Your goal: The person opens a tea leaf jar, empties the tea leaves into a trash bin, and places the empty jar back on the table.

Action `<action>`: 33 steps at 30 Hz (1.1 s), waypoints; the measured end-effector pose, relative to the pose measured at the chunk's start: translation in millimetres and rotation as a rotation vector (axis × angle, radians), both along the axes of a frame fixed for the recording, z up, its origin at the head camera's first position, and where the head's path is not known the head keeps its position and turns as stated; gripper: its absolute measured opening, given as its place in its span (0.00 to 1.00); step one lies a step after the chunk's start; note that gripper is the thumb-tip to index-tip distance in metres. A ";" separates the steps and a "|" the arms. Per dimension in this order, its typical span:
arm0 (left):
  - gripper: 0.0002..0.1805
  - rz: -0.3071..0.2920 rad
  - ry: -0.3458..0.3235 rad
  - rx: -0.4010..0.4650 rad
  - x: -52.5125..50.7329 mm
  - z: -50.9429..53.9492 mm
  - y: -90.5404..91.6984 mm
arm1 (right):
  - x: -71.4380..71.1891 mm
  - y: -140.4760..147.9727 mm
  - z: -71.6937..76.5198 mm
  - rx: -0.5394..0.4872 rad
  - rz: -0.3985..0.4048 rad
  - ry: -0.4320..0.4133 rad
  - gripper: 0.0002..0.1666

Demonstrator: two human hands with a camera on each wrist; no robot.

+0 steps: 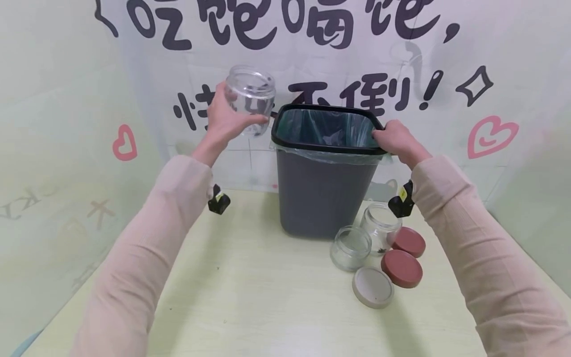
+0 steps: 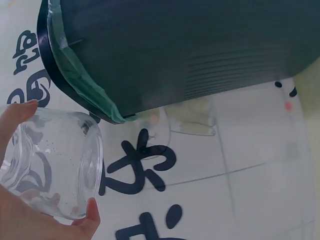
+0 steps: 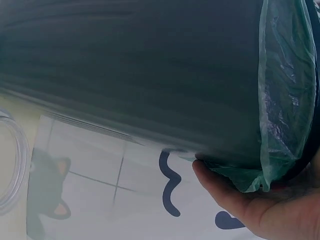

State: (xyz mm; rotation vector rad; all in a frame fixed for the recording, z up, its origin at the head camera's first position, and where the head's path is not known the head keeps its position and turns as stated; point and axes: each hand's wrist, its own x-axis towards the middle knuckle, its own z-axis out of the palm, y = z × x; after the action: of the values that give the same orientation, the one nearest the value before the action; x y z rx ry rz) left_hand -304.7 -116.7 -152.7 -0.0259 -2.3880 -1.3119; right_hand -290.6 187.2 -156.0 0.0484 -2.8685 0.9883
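Observation:
My left hand (image 1: pixel 223 116) grips a clear, lidless glass jar (image 1: pixel 252 96) in the air, left of a dark grey trash bin (image 1: pixel 325 196). The jar's mouth faces up in the head view. Small dark specks show on it in the left wrist view, where my fingers and thumb go round the jar (image 2: pixel 55 160). With my right hand (image 1: pixel 397 141) I hold the bin's black rim at its right corner. A translucent green bin liner (image 1: pixel 308 126) is folded over that rim, and its edge (image 3: pixel 285 95) hangs down in the right wrist view.
Two open glass jars (image 1: pixel 351 250) stand on the pale table (image 1: pixel 250 297) by the bin's right front. Two red lids (image 1: pixel 402 268) and a beige lid (image 1: pixel 373 287) lie beside them. Behind the bin hangs a white printed sheet (image 1: pixel 250 163).

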 end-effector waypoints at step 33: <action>0.53 -0.466 -0.227 0.103 50.6 -188.6 -5.8 | -1.9 3.3 -14.2 -0.151 -0.056 0.061 0.14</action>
State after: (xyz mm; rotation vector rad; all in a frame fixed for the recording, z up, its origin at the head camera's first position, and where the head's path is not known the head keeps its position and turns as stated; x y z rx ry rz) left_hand -254.0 -122.6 -341.3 -0.4510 -2.5989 -1.7233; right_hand -292.5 190.5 -170.2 -0.0138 -2.7161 1.1683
